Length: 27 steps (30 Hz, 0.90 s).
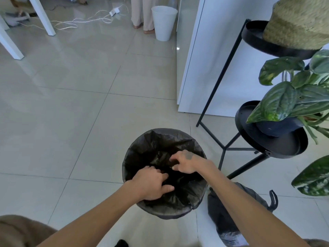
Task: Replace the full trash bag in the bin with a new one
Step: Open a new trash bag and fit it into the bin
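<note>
On tiled floor by plant stand: bin holds new bag; tied full bag just right of bin. Left hand spread, pressing liner down. Right hand fingers bent on film, pinch uncertain. Best practice: push liner to base, expel air, keep rim fold seated.

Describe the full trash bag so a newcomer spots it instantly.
Find the black plant stand on the right. On the floor near its feet, right of the lined bin, lies the full bag. Unlike the liner stretched over the bin, it slumps with a handle loop sticking up.
</note>
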{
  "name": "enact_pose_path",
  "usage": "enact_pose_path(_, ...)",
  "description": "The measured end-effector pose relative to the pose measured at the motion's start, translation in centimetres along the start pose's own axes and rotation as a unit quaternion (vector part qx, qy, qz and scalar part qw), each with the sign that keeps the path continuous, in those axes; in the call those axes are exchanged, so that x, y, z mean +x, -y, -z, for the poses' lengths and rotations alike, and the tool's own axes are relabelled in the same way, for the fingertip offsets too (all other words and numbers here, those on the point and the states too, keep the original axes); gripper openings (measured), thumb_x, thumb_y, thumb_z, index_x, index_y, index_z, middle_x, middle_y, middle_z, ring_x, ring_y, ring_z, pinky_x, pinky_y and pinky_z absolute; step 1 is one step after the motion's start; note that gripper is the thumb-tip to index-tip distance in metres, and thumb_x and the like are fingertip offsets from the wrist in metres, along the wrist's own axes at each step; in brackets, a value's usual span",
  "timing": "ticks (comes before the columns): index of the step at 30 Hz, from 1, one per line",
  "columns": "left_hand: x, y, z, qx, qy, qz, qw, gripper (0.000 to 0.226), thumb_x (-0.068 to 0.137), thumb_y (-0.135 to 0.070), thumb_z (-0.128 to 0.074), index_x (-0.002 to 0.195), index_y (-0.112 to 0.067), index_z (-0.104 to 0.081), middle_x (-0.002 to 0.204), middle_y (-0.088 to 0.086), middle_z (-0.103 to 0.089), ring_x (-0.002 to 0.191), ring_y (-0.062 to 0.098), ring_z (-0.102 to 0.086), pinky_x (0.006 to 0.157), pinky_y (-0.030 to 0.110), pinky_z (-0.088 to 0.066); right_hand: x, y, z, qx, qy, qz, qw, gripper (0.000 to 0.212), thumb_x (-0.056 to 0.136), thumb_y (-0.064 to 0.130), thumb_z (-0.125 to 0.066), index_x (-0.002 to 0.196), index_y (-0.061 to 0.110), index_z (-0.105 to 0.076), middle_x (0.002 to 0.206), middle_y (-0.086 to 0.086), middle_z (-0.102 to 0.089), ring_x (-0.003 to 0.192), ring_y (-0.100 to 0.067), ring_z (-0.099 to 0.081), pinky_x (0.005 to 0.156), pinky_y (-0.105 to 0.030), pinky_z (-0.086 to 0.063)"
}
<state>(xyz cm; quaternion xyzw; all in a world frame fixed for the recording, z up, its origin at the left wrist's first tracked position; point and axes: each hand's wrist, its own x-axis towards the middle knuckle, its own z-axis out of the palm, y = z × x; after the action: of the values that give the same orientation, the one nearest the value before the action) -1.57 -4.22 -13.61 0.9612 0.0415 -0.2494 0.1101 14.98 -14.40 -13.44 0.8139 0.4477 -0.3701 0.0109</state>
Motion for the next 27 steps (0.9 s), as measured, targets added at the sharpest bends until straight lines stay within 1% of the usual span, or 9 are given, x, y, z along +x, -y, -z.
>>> enact_pose_path(2,-0.1,-1.5,0.1,-0.07,0.04,-0.025,0.996,0.072,0.097,-0.071,-0.02,0.152,-0.031,-0.04,0.155,0.005,-0.045,0.145,0.032,-0.035,0.116,0.048,-0.031,-0.8,-0.3,-0.3,-0.046,0.032,-0.012,0.998,0.041,0.1,0.023,-0.051,0.141,0.021,-0.053,0.138,-0.009,-0.055,0.119,-0.028,-0.057,0.101,-0.04,-0.048)
enact_pose_path(4,0.1,-2.8,0.4,-0.109,0.101,-0.014,0.989,0.073,0.096,-0.073,-0.014,0.157,-0.035,-0.026,0.165,0.005,-0.027,0.152,0.032,-0.021,0.121,0.051,-0.02,-1.5,-0.3,-0.2,-0.085,0.045,-0.019,0.995,0.044,0.099,0.017,-0.046,0.142,0.023,-0.052,0.141,-0.008,-0.053,0.12,-0.029,-0.056,0.101,-0.039,-0.048)
enact_pose_path(8,-0.4,-4.3,0.5,-0.172,0.233,0.02,0.957,0.074,0.095,-0.075,-0.008,0.159,-0.04,-0.019,0.167,0.007,-0.022,0.153,0.029,-0.02,0.122,0.044,-0.012,-2.2,0.2,-0.9,-0.121,0.075,-0.052,0.988,0.049,0.1,0.019,-0.042,0.149,0.022,-0.042,0.148,-0.011,-0.047,0.128,-0.032,-0.052,0.106,-0.042,-0.045)
enact_pose_path(10,-0.4,-4.6,0.2,-0.182,0.258,0.016,0.949,0.077,0.093,-0.077,-0.008,0.159,-0.039,-0.016,0.168,0.007,-0.018,0.154,0.028,-0.016,0.123,0.043,-0.009,-2.0,0.2,-1.3,-0.137,0.076,-0.054,0.986,0.047,0.102,0.026,-0.042,0.149,0.02,-0.042,0.148,-0.011,-0.048,0.127,-0.032,-0.053,0.105,-0.042,-0.046)
enact_pose_path(15,0.8,-4.5,-0.9,-0.199,0.27,0.041,0.941,0.103,0.081,-0.089,-0.008,0.161,-0.025,-0.015,0.168,0.007,-0.018,0.154,0.028,-0.017,0.123,0.042,-0.011,-0.9,-0.4,-1.9,-0.14,0.048,-0.046,0.988,0.047,0.103,0.035,-0.041,0.146,0.018,-0.045,0.145,-0.012,-0.051,0.125,-0.033,-0.055,0.102,-0.043,-0.048)
enact_pose_path(17,0.9,-4.5,-0.4,-0.208,0.25,0.051,0.944,0.099,0.085,-0.086,-0.009,0.161,-0.024,-0.018,0.167,0.008,-0.022,0.153,0.029,-0.02,0.122,0.042,-0.013,-0.9,-0.6,-1.9,-0.128,0.023,-0.037,0.991,0.046,0.103,0.034,-0.041,0.147,0.019,-0.044,0.143,-0.012,-0.052,0.123,-0.032,-0.056,0.1,-0.043,-0.049)
enact_pose_path(22,-0.2,-2.3,0.7,-0.21,0.152,0.018,0.966,0.076,0.09,-0.08,-0.018,0.154,-0.042,-0.033,0.159,0.0,-0.04,0.145,0.028,-0.038,0.12,0.045,-0.026,-3.2,-0.5,-1.5,-0.055,-0.069,0.003,0.996,0.043,0.101,0.027,-0.046,0.144,0.025,-0.047,0.137,-0.009,-0.058,0.117,-0.029,-0.06,0.099,-0.043,-0.051)
enact_pose_path(24,-0.9,-1.0,1.2,-0.203,0.089,0.027,0.975,0.073,0.092,-0.077,-0.024,0.152,-0.039,-0.037,0.154,-0.001,-0.048,0.14,0.027,-0.045,0.116,0.046,-0.035,-4.1,-0.7,-1.6,-0.045,-0.119,0.008,0.992,0.039,0.101,0.026,-0.048,0.139,0.024,-0.051,0.135,-0.007,-0.059,0.117,-0.026,-0.06,0.098,-0.041,-0.051)
enact_pose_path(27,-2.3,0.2,1.7,-0.148,-0.078,0.067,0.984,0.061,0.093,-0.066,-0.043,0.147,-0.036,-0.045,0.136,-0.002,-0.064,0.123,0.025,-0.06,0.1,0.046,-0.051,-6.0,-0.8,-1.7,-0.033,-0.208,0.017,0.977,0.036,0.099,0.025,-0.052,0.134,0.019,-0.057,0.129,-0.004,-0.061,0.117,-0.024,-0.057,0.101,-0.036,-0.048)
